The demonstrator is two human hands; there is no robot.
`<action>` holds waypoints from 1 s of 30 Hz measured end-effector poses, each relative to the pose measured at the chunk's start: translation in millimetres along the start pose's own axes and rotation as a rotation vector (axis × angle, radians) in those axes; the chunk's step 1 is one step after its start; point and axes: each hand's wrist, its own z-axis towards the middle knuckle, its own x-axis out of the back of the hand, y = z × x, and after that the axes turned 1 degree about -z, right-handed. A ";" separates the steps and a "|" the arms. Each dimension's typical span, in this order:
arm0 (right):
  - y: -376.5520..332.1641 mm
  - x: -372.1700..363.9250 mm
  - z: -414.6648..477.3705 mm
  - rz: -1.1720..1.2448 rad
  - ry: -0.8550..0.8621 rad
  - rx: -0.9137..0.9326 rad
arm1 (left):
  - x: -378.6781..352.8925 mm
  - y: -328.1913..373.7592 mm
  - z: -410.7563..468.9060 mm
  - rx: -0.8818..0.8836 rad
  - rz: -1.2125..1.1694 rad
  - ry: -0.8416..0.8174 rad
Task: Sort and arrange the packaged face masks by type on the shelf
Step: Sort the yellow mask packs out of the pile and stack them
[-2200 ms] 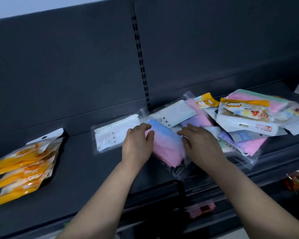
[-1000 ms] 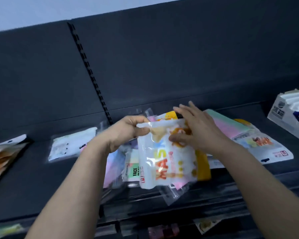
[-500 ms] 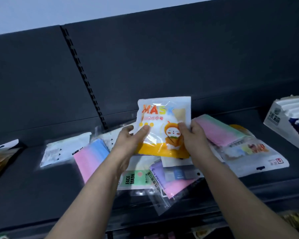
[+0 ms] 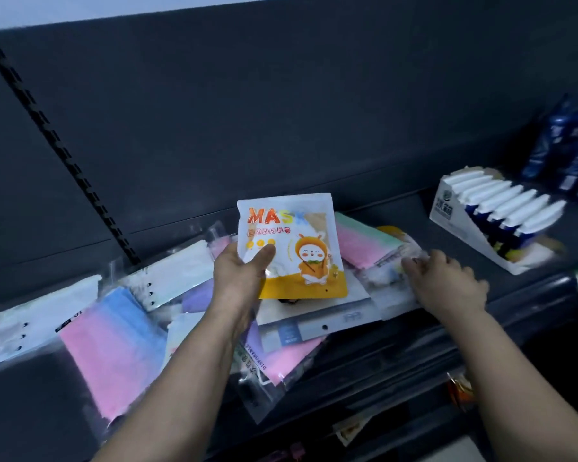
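Observation:
My left hand (image 4: 239, 278) holds a white and orange cartoon mask packet (image 4: 294, 248) upright above the pile, thumb on its front. My right hand (image 4: 447, 281) lies on a blurred clear packet (image 4: 389, 271) at the pile's right edge, fingers curled on it; whether it grips it is unclear. Below lie a pink and blue mask pack (image 4: 114, 348), a white pack (image 4: 27, 323) to its left, a pink and green pack (image 4: 361, 245) behind, and several overlapping flat packets (image 4: 317, 321) on the dark shelf (image 4: 30, 395).
A white display carton of blue and white sachets (image 4: 491, 221) stands at the right of the shelf, with dark blue packs (image 4: 568, 151) behind it. A slotted upright (image 4: 57, 141) runs down the back panel. Lower shelves with small items sit below the front edge.
My right hand has let go of the cartoon packet and moved right onto the pile's edge. The left hand alone now holds the packet. The view has shifted right.

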 end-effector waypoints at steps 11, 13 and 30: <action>30.0 40.7 12.0 0.578 -0.070 -0.144 | -18.2 -2.5 4.9 -0.048 0.042 -0.038; 34.1 42.7 8.5 0.535 -0.123 -0.121 | -19.4 -2.3 6.0 -0.052 0.030 -0.035; 51.7 62.7 -10.2 0.854 0.278 -0.152 | -32.2 -15.8 9.1 -0.149 0.111 -0.021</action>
